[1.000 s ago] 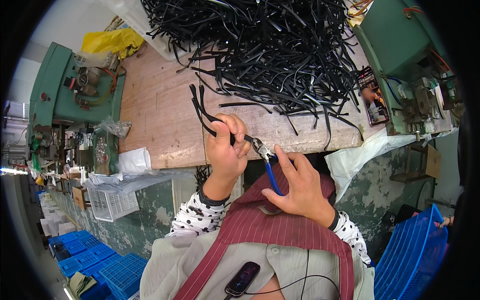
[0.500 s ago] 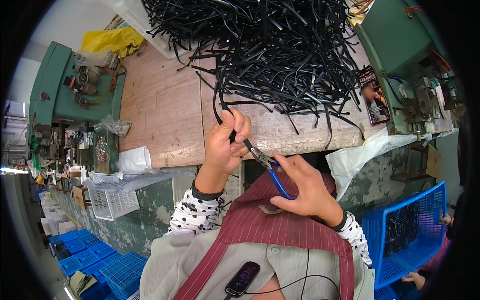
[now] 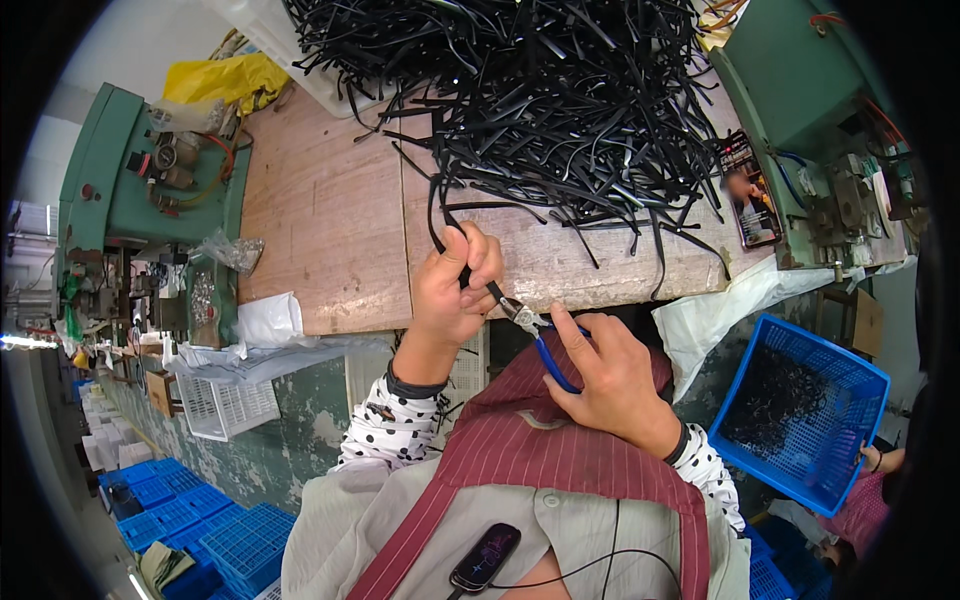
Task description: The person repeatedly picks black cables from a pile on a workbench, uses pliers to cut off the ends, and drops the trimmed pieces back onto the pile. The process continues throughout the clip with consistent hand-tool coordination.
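In my left hand (image 3: pixel 450 290), fingers closed, are slim black eyeglass temples (image 3: pixel 440 220) whose curved tips point toward the far side. One straight end sticks out below the fingers toward my right hand. My right hand (image 3: pixel 620 385) is wrapped around the blue handles of a pair of pliers (image 3: pixel 527 318), thumb on the near handle. The metal jaws meet that straight end; whether they grip it is too small to tell. Beyond both hands a large heap of black temples (image 3: pixel 560 110) spreads over the wooden table (image 3: pixel 320 200).
Green machines stand left (image 3: pixel 150 190) and right (image 3: pixel 800 90) of the table. A phone (image 3: pixel 750 190) leans by the right one. At lower right a co-worker's hand (image 3: pixel 880 458) holds a blue basket (image 3: pixel 800 490) of black pieces. Blue crates (image 3: pixel 250 545) are stacked lower left.
My right hand's fingers have drawn in and the pliers' handles have shifted slightly. My left hand stays almost still. At the right, the co-worker's blue basket has swung left and tipped, showing its contents.
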Demonstrator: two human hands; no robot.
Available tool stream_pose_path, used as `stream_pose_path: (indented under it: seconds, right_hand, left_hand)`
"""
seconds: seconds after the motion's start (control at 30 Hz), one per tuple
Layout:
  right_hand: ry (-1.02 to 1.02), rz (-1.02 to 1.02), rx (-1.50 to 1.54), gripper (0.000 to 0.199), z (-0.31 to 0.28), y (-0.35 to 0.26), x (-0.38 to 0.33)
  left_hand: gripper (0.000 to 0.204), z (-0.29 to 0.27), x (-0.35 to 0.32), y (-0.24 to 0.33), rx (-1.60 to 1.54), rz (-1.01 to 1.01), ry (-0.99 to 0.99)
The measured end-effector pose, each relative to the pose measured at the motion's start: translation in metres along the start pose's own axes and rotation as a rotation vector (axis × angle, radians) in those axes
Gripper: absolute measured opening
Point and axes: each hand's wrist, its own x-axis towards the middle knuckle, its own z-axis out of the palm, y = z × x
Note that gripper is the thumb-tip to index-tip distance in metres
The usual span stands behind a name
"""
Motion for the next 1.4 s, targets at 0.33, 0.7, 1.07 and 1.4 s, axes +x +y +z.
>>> stream_pose_path:
  seconds: [0.33, 0.7, 1.07, 1.4]
  right_hand:
    - [0.19, 0.077, -0.138, 0.086, 0.016, 0.006, -0.006]
    - [0.191, 0.133, -0.063, 0.095, 0.008, 0.013, -0.008]
    - [0.072, 0.087, 0.133, 0.096, 0.002, 0.005, 0.005]
    - [0.026, 0.104, 0.187, 0.099, 0.001, 0.002, 0.004]
  left_hand:
    - [0.026, -0.032, 0.019, -0.028, 1.215, 0.5, 0.401]
    - [0.023, -0.059, 0.054, -0.017, 1.954, 0.479, 0.326]
    - [0.037, 0.012, 0.013, 0.003, 0.092, 0.262, 0.106]
    - [0.037, 0.022, 0.009, -0.006, 0.244, 0.43, 0.138]
